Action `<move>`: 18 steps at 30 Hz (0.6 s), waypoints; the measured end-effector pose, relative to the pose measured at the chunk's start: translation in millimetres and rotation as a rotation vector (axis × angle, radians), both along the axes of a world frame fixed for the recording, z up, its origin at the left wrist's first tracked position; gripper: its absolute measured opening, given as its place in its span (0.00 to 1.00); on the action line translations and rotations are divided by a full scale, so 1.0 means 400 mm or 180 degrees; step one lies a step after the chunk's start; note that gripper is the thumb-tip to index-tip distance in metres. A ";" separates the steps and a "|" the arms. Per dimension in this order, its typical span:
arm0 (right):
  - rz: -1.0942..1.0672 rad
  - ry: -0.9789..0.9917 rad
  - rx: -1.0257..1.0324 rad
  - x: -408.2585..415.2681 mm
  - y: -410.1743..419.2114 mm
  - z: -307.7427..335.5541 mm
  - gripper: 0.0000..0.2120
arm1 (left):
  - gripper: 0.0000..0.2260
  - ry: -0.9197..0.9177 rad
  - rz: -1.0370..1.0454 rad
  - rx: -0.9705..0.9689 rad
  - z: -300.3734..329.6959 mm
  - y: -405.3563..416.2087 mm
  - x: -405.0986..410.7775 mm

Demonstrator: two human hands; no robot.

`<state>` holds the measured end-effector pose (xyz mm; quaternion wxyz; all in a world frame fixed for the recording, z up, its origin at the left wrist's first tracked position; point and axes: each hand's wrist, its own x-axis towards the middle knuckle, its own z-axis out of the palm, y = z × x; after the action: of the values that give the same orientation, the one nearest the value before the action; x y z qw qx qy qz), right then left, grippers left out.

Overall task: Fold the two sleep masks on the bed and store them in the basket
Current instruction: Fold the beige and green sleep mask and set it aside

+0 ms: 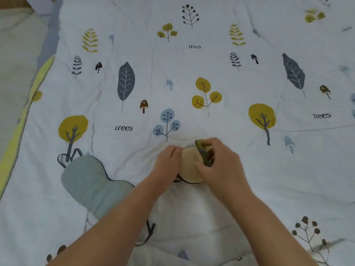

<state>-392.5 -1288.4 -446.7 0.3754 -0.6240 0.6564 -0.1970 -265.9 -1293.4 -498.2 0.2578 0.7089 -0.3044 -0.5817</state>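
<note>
Grip on mask (189, 166) — contact hidden

- Quilt (192, 64): white ground, printed with mustard-yellow trees, grey-blue leaves, pale blue sprigs, brown mushrooms and the dark word "trees".
- Quilt border (23, 120): yellow band at the left edge.
- Flat sleep mask (90, 181): plain pale grey-green, dark piping and dark straps.
- Folded sleep mask (189, 166): cream inner face, dark edging, olive-green patterned outer face.
</note>
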 end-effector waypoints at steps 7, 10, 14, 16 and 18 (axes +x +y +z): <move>0.0683 -0.0088 0.0501 0.042 0.040 -0.064 0.22 | 0.13 0.0830 0.0105 -0.0027 -0.015 0.010 0.030; 0.0076 -0.0133 0.0233 0.018 0.027 -0.066 0.18 | 0.14 0.0433 -0.0115 -0.0139 -0.017 0.012 0.032; -0.0368 0.0290 0.0487 -0.011 -0.020 -0.097 0.18 | 0.14 0.0415 -0.0219 -0.0315 -0.022 0.012 0.023; -0.0474 -0.0055 0.0937 -0.015 -0.038 -0.113 0.19 | 0.15 0.0741 -0.0243 -0.0416 -0.027 0.012 0.019; -0.0714 -0.0285 0.0936 -0.020 -0.044 -0.128 0.14 | 0.10 0.0413 -0.0283 -0.0580 -0.028 0.011 0.012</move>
<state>-400.7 -1306.1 -498.0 0.4670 -0.4760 0.7262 -0.1671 -261.1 -1289.1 -509.4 0.3143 0.6292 -0.3698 -0.6071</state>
